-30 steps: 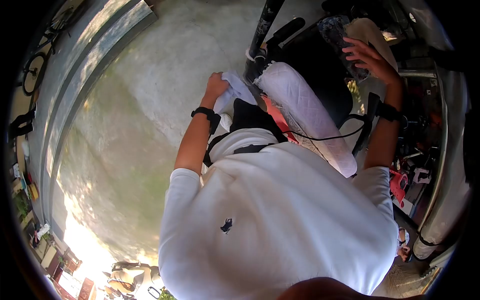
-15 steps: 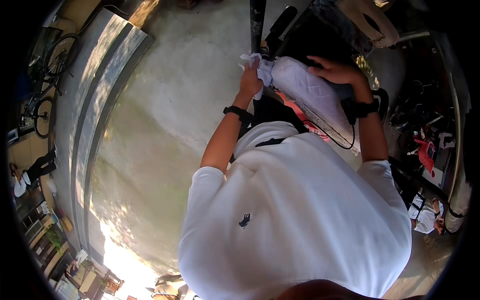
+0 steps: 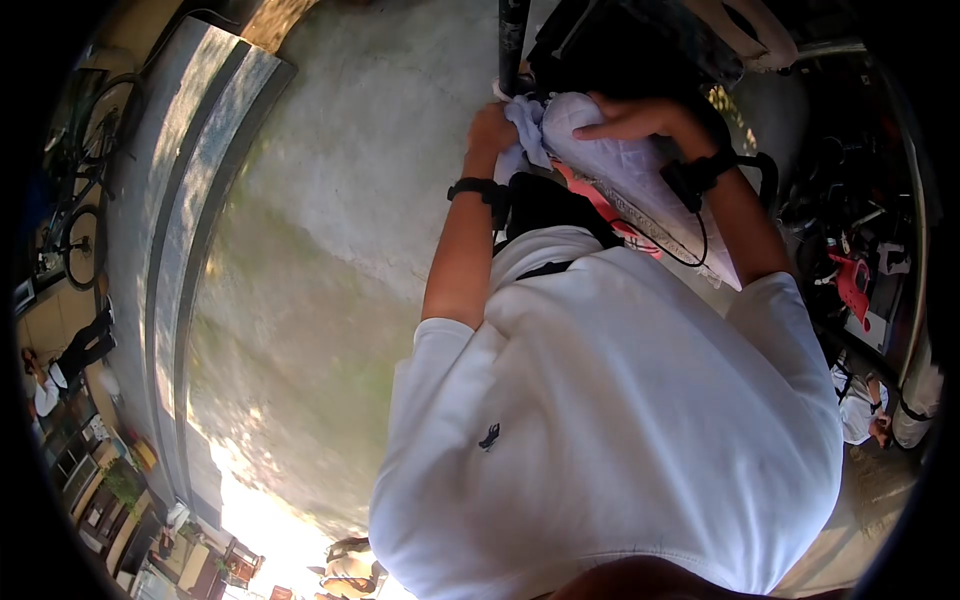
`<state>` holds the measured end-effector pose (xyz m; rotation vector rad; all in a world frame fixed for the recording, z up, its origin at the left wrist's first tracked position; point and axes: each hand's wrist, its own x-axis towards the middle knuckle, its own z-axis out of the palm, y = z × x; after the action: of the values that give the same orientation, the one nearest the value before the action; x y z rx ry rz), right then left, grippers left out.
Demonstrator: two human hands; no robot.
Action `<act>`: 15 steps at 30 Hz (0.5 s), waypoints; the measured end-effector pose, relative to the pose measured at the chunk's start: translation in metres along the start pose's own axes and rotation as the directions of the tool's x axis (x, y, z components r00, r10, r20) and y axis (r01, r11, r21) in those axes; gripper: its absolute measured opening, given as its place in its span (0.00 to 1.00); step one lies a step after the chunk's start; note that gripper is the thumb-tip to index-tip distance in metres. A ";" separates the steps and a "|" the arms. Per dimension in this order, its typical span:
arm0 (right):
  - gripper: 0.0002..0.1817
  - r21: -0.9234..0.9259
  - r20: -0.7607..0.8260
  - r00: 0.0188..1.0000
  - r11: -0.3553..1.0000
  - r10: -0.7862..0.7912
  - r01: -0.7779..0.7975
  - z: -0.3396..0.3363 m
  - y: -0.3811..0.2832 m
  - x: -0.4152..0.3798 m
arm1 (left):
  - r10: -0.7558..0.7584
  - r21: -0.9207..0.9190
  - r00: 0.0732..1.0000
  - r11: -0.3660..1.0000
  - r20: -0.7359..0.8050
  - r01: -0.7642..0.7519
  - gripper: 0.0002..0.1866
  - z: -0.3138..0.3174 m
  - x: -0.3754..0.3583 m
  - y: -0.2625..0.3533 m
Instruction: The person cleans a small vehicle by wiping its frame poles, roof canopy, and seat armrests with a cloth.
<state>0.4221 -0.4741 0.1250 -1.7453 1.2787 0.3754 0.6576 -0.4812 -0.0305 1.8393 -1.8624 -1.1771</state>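
Observation:
My left hand [image 3: 490, 129] is closed on a crumpled white cloth [image 3: 526, 128], right beside the lower end of a dark upright pole [image 3: 512, 50]. Just right of the cloth lies a long white quilted cushion [image 3: 615, 160]. My right hand [image 3: 632, 119] rests over the cushion's upper end, its thumb apart from the fingers; some fingertips are partly hidden. Red material [image 3: 592, 195] shows under the cushion's near side. Black straps with small devices circle both wrists, and a thin black cable loops from the right one.
Black machine-like parts [image 3: 630, 50] stand beyond the cushion. A red clog [image 3: 851, 287] sits among dark clutter at right. At left, a low concrete step [image 3: 190, 170] runs past a parked bicycle [image 3: 85, 240]. Other people are at far left [image 3: 75, 360] and far right [image 3: 858, 405].
My right hand has moved left and down onto the cushion's end, where it was spread above it before. My left hand has shifted slightly left and turned, still holding the cloth.

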 end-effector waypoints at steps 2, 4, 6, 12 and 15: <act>0.62 -0.008 0.060 0.998 1.000 0.015 -0.015 -0.007 -0.002 0.004 | 0.069 -0.028 0.991 0.997 0.111 -0.066 0.28 0.004 -0.002 -0.005; 0.63 -0.014 0.112 0.993 1.000 0.029 -0.027 -0.013 0.000 0.018 | 0.189 0.025 0.921 0.981 -0.342 -0.192 0.33 0.009 -0.023 0.009; 0.63 -0.131 0.213 0.976 0.991 0.042 -0.014 -0.013 0.015 0.044 | 0.289 0.065 0.883 0.956 -0.371 -0.286 0.35 0.004 -0.034 0.027; 0.47 0.045 0.241 0.949 0.974 0.203 -0.220 -0.068 -0.023 0.046 | 0.429 0.261 0.861 0.894 -0.272 -0.364 0.42 0.003 -0.024 0.033; 0.40 0.121 0.277 0.947 0.972 0.163 -0.203 -0.074 -0.025 0.065 | 0.484 0.297 0.862 0.853 -0.148 -0.428 0.39 -0.002 -0.023 0.025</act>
<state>0.4522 -0.5710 0.1321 -1.4021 1.2424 0.5865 0.6450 -0.4640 -0.0045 1.4298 -2.2280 -0.5667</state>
